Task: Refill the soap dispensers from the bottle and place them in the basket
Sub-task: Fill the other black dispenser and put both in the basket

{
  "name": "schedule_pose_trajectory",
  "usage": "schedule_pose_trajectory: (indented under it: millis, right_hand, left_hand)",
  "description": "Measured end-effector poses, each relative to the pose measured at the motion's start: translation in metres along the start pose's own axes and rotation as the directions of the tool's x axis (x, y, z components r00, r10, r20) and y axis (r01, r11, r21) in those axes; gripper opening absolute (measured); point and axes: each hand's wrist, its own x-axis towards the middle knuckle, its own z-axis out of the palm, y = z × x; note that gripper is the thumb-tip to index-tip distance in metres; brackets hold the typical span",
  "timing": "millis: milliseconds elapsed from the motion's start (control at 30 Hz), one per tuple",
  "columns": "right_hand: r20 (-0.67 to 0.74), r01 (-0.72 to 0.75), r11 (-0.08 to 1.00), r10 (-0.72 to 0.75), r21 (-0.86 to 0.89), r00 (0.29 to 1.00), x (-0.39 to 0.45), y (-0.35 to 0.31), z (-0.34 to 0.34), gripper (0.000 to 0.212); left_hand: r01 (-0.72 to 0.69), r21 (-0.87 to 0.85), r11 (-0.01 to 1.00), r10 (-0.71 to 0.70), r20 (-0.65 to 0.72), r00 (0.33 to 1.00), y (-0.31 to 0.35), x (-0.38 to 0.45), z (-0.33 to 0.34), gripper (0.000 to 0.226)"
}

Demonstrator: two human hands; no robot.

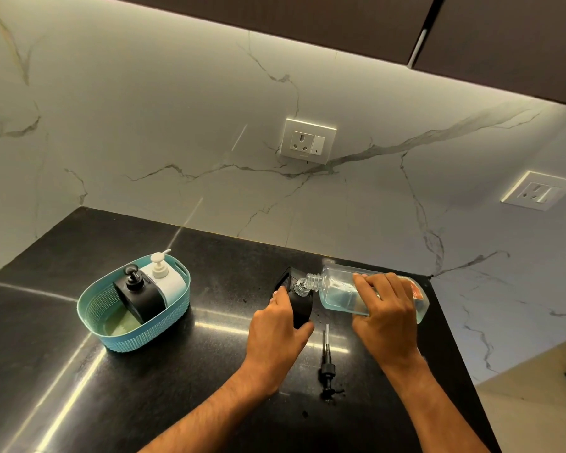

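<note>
My left hand (276, 325) grips a black soap dispenser (299, 305) standing on the dark counter, its top open. My right hand (384, 312) holds a clear refill bottle (335, 287) tipped on its side, neck touching the dispenser's opening. The bottle holds clear liquid. The dispenser's black pump (326, 366) lies on the counter between my forearms. A teal basket (128, 335) at the left holds a black dispenser (144, 297) and a white dispenser (165, 279), both with pumps on.
The black counter (193, 371) meets a marble wall behind, with a socket (307, 140) above the work spot and another socket (538, 191) on the right wall. The counter's right edge runs close beside the bottle.
</note>
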Motion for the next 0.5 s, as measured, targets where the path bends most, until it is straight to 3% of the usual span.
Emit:
schedule_pose_trajectory:
  millis: [500]
  right_hand:
    - [-0.019, 0.027, 0.999, -0.027, -0.018, 0.999, 0.0016, -0.0015, -0.0033, 0.064]
  left_hand:
    - [0.014, 0.003, 1.000, -0.014, 0.011, 1.000, 0.0018, -0.0010, -0.0018, 0.058]
